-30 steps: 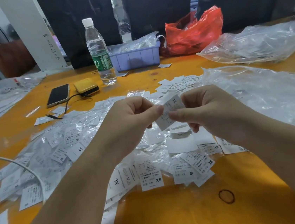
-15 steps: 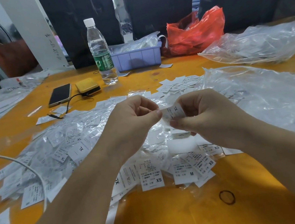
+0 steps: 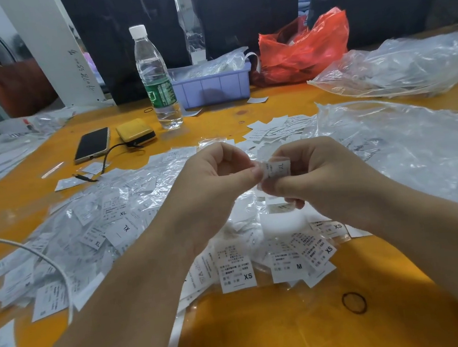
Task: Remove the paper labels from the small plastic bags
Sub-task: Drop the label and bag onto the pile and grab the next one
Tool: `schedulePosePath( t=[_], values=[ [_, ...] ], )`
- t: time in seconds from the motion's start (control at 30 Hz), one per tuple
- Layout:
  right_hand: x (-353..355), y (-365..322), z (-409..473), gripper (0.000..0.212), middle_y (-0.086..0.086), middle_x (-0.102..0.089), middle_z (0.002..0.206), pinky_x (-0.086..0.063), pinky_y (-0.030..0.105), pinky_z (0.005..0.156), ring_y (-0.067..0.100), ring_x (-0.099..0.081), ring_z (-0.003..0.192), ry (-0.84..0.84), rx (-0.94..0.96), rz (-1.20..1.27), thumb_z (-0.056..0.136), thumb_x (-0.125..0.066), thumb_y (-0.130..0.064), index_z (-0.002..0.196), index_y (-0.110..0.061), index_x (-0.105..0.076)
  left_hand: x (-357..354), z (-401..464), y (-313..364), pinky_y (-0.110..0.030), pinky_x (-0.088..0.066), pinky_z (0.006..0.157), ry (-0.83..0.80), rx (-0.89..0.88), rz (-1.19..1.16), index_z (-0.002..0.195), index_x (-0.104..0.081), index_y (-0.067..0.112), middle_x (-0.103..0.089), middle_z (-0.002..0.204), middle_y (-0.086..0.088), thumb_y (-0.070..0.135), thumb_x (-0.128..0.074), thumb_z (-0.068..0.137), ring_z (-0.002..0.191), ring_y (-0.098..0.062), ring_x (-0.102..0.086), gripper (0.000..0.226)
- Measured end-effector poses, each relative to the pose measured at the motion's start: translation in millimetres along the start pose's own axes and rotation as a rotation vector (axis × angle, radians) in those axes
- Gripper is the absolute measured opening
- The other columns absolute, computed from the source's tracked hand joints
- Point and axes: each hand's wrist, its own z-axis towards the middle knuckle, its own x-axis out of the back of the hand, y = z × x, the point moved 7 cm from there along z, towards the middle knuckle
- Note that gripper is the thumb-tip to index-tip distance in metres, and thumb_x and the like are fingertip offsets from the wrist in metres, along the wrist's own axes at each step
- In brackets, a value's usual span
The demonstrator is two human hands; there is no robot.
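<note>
Orange table point(image 3: 269, 337) (glossy) bears bagged labels point(image 3: 109, 232), phone point(image 3: 92, 144), water bottle point(image 3: 158, 84).

The small bag point(image 3: 274, 169) (label inside) has bunched up smaller between both hands.

Table top point(image 3: 269, 334): smooth orange surface with a dull sheen. Small bags point(image 3: 149, 182): clear, glossy, crinkled plastic film. Labels point(image 3: 236, 272): matt white printed paper. Bottle point(image 3: 155, 76): clear ribbed plastic. Tray point(image 3: 212, 88): matt lilac plastic. Red bag point(image 3: 307, 47): thin shiny plastic. Phone point(image 3: 92, 144): glossy black glass.
</note>
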Motion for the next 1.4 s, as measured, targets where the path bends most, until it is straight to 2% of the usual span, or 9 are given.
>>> schedulePosePath(
  t=[0.1, 0.27, 0.43, 0.67, 0.83, 1.0, 1.13, 1.27, 1.4],
  values=[
    [-2, 4, 0, 0.011, 0.013, -0.057, 0.065, -0.043, 0.027, 0.050, 0.015, -0.052, 0.055, -0.036, -0.040, 0.079, 0.082, -0.073, -0.005, 0.082, 0.004, -0.068, 4, 0, 2, -0.026, -0.054, 0.075, 0.017, -0.019, -0.034, 0.083, -0.062, 0.015, -0.073, 0.091, -0.014, 0.006, -0.076, 0.080, 0.079, -0.015, -0.066, 0.017],
    [1, 9, 2, 0.004, 0.006, -0.062, 0.063, -0.046, 0.026, 0.052, 0.011, -0.056, 0.055, -0.021, -0.100, 0.066, 0.081, -0.071, -0.004, 0.078, -0.007, -0.072, 6, 1, 5, -0.024, -0.049, 0.069, -0.006, -0.019, -0.123, 0.083, -0.059, 0.015, -0.072, 0.074, -0.001, 0.002, -0.076, 0.075, 0.071, -0.012, -0.067, 0.024],
    [1, 7, 2, 0.004, 0.010, -0.064, 0.069, -0.046, 0.026, 0.051, 0.013, -0.055, 0.055, -0.024, -0.110, 0.160, 0.080, -0.069, 0.000, 0.079, -0.003, -0.071, 8, 1, 6, -0.018, -0.049, 0.058, -0.022, 0.023, -0.217, 0.081, -0.056, 0.016, -0.070, 0.071, -0.001, 0.013, -0.077, 0.057, 0.066, -0.011, -0.066, 0.033],
    [5, 6, 4, 0.009, 0.006, -0.066, 0.066, -0.045, 0.022, 0.048, 0.010, -0.054, 0.053, -0.043, -0.114, 0.301, 0.080, -0.070, 0.000, 0.084, -0.006, -0.074, 19, 3, 3, -0.027, -0.045, 0.066, 0.037, 0.076, -0.208, 0.073, -0.060, 0.018, -0.066, 0.068, 0.002, 0.017, -0.080, 0.048, 0.067, -0.013, -0.060, 0.032],
    [7, 11, 5, 0.009, 0.006, -0.066, 0.066, -0.045, 0.023, 0.049, 0.010, -0.054, 0.053, -0.018, -0.130, 0.269, 0.081, -0.069, 0.002, 0.084, -0.005, -0.074, 13, 2, -5, -0.027, -0.046, 0.069, -0.036, 0.147, -0.059, 0.086, -0.075, 0.018, -0.068, 0.072, 0.004, 0.028, -0.077, 0.065, 0.068, -0.011, -0.053, 0.023],
    [5, 13, 5, 0.009, 0.004, -0.067, 0.066, -0.046, 0.023, 0.049, 0.010, -0.055, 0.054, -0.034, -0.144, 0.265, 0.081, -0.070, 0.000, 0.082, -0.008, -0.074, 11, 2, -4, -0.027, -0.042, 0.066, -0.044, 0.152, -0.051, 0.072, -0.075, 0.023, -0.055, 0.061, 0.006, 0.034, -0.073, 0.071, 0.061, -0.011, -0.045, 0.012],
    [2, 14, 3, 0.009, 0.002, -0.068, 0.069, -0.049, 0.024, 0.052, 0.011, -0.058, 0.057, -0.072, -0.187, 0.243, 0.080, -0.074, -0.011, 0.089, -0.012, -0.074, 16, 4, -5, -0.025, -0.045, 0.064, -0.006, 0.131, -0.018, 0.074, -0.071, 0.020, -0.057, 0.061, 0.005, 0.025, -0.070, 0.085, 0.057, -0.008, -0.048, 0.013],
    [15, 7, 1, 0.029, -0.012, -0.067, 0.086, -0.052, 0.020, 0.064, 0.002, -0.063, 0.073, 0.024, -0.080, -0.241, 0.078, -0.071, -0.043, 0.103, -0.028, -0.066, 41, 8, 1, -0.022, -0.044, 0.049, 0.212, -0.006, 0.503, 0.078, -0.067, 0.023, -0.063, 0.067, 0.006, 0.031, -0.065, 0.090, 0.054, -0.001, -0.053, 0.014],
    [17, 7, 1, 0.029, -0.014, -0.055, 0.111, -0.042, 0.024, 0.080, 0.006, -0.051, 0.101, -0.024, -0.043, -0.691, 0.088, -0.066, -0.030, 0.116, -0.029, -0.062, 52, 8, -17, -0.022, -0.040, 0.042, 0.181, 0.210, 0.733, 0.077, -0.063, 0.024, -0.063, 0.070, 0.001, 0.026, -0.063, 0.085, 0.054, -0.014, -0.057, 0.008]
  ],
)
